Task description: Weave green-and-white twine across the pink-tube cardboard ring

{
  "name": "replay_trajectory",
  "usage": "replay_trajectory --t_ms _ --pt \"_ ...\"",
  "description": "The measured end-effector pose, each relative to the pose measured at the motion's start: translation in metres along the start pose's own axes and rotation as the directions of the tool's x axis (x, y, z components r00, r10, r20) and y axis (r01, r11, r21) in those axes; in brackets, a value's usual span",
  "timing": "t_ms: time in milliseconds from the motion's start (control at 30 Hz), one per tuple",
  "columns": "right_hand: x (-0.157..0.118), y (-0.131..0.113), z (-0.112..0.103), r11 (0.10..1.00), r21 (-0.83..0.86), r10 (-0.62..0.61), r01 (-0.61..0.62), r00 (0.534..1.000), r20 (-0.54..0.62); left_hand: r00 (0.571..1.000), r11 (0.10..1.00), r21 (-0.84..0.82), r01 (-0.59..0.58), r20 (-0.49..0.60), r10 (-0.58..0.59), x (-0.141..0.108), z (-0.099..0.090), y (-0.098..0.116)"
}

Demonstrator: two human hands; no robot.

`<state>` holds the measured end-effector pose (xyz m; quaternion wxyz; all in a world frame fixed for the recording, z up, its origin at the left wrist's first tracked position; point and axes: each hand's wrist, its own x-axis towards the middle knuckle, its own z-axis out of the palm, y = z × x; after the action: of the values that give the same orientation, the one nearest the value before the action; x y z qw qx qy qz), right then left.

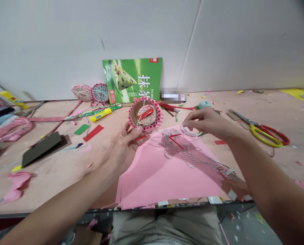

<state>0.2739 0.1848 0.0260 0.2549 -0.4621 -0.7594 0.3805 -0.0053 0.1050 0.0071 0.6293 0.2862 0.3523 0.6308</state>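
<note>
My left hand (127, 141) holds up a ring of small pink paper rolls (161, 119) by its lower left edge, with its open middle facing me. A strand of grey-and-white string crosses the opening. My right hand (199, 122) has its fingers closed on a white ring (193, 133), perhaps a tape roll, above the right edge of the pink paper (164, 180). Between my hands, tangled grey-and-white string (189, 156) and thin red strips lie on that paper. Through the ring a red object shows, partly hidden.
Red-and-yellow scissors (266, 132) lie at right. A green package (131, 78) leans on the wall. Two wound pink discs (82, 92), a yellow glue stick (101, 115), a dark card (42, 148) and paper scraps are at left. The table's front edge is near my lap.
</note>
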Motion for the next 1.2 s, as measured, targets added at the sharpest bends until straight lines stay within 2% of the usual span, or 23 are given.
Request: replay_trajectory --t_ms 133,233,367,500,633,733,800,867,933,1033,1100,1133,1200 --pt "0.01 0.008 0.028 0.953 -0.297 -0.037 0.062 0.995 0.088 1.0 1.0 0.025 -0.008 0.02 0.008 0.0 -0.001 -0.002" --pt "0.011 0.009 0.039 0.913 -0.403 -0.023 0.072 0.992 0.125 1.0 1.0 0.026 -0.007 0.026 0.007 -0.001 -0.001 -0.002" --pt "0.011 0.012 0.039 0.901 -0.418 -0.083 0.118 0.991 0.101 1.0 1.0 0.004 -0.005 0.02 0.005 -0.002 0.0 -0.001" --pt "0.013 0.019 0.041 0.852 -0.514 -0.046 0.098 0.993 0.111 1.0 1.0 -0.002 -0.001 0.012 0.001 -0.001 0.001 -0.001" --pt "0.013 0.02 0.039 0.871 -0.481 -0.072 0.101 0.994 0.079 1.0 1.0 0.003 -0.008 -0.005 0.008 -0.001 0.0 0.0" --pt "0.012 0.014 0.033 0.892 -0.445 -0.078 0.074 0.997 0.009 1.0 1.0 0.0 -0.014 -0.006 0.014 0.0 -0.002 0.0" --pt "0.011 0.011 0.028 0.906 -0.422 -0.075 0.024 0.992 -0.104 1.0 1.0 -0.006 -0.016 -0.009 0.016 0.001 -0.003 0.0" --pt "0.011 0.009 0.023 0.927 -0.374 -0.068 -0.035 0.963 -0.261 1.0 1.0 -0.011 -0.024 -0.014 0.024 0.001 -0.003 0.0" --pt "0.011 0.009 0.018 0.944 -0.317 -0.056 -0.091 0.903 -0.427 0.999 0.999 -0.017 -0.038 -0.022 0.038 0.002 -0.003 0.0" --pt "0.011 0.011 0.013 0.941 -0.297 -0.079 -0.162 0.748 -0.659 0.998 0.998 -0.027 -0.054 -0.028 0.053 0.002 -0.003 0.001" --pt "0.011 0.013 0.009 0.939 -0.29 -0.105 -0.187 0.646 -0.756 0.998 0.997 -0.029 -0.064 -0.029 0.064 0.002 -0.003 0.002" --pt "0.011 0.014 0.006 0.941 -0.283 -0.107 -0.187 0.628 -0.771 0.997 0.997 -0.029 -0.07 -0.028 0.07 0.002 -0.003 0.003" --pt "0.012 0.015 -0.003 0.961 -0.219 -0.055 -0.17 0.658 -0.751 0.996 0.996 -0.032 -0.08 -0.033 0.079 0.002 -0.003 0.003"
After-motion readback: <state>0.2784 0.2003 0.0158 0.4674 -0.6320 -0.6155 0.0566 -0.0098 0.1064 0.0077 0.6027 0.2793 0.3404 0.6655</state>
